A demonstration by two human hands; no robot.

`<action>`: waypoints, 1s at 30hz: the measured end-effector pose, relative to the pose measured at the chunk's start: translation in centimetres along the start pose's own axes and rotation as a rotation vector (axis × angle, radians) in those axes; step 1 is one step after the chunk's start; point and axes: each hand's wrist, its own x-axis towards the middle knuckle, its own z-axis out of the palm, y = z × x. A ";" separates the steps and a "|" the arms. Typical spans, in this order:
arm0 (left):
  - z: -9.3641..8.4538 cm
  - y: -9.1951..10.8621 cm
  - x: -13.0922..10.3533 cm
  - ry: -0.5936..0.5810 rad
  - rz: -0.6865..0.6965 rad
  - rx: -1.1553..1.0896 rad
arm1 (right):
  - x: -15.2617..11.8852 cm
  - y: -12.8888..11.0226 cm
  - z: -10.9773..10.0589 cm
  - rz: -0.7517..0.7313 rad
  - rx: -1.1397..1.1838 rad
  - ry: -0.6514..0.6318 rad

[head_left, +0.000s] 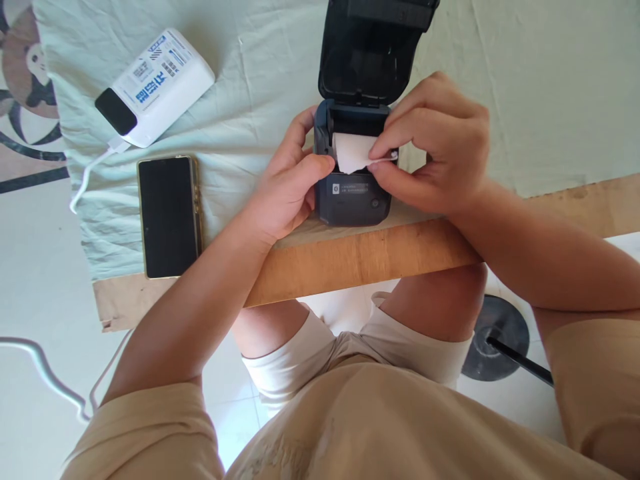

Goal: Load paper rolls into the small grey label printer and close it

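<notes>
A small dark portable label printer (353, 200) rests near the table's front edge, its black lid (370, 53) swung up and back. Inside its bay sits a white paper roll (350, 152), with a loose end facing the front. Around the printer's left side wraps my left hand (295, 180), the thumb lying at the edge of the bay. My right hand (435, 143) pinches the paper's edge between thumb and fingertips at the right of the bay. Its fingers cover part of the printer's right side.
A white device with blue print (160, 83) and a plugged-in white cable (90, 175) lies at the upper left. Below it is a smartphone (169, 217), screen dark. A pale green cloth (560, 87) covers the table up to its wooden edge (360, 257). A round black base (500, 333) stands on the floor.
</notes>
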 end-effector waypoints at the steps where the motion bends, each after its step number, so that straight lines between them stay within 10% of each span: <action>1: 0.0 0.1 0.0 -0.009 -0.005 -0.008 | -0.1 -0.3 0.1 -0.018 -0.003 0.010; 8: 0.1 0.6 -0.1 -0.017 -0.038 0.041 | -0.2 -0.9 0.3 -0.160 0.056 0.020; 19: 0.5 0.4 -0.2 0.040 -0.033 0.009 | 0.4 -0.3 -0.3 0.254 0.075 -0.056; 30: 0.5 0.4 -0.2 0.022 -0.046 -0.016 | 0.4 -0.8 -0.2 0.355 0.178 0.058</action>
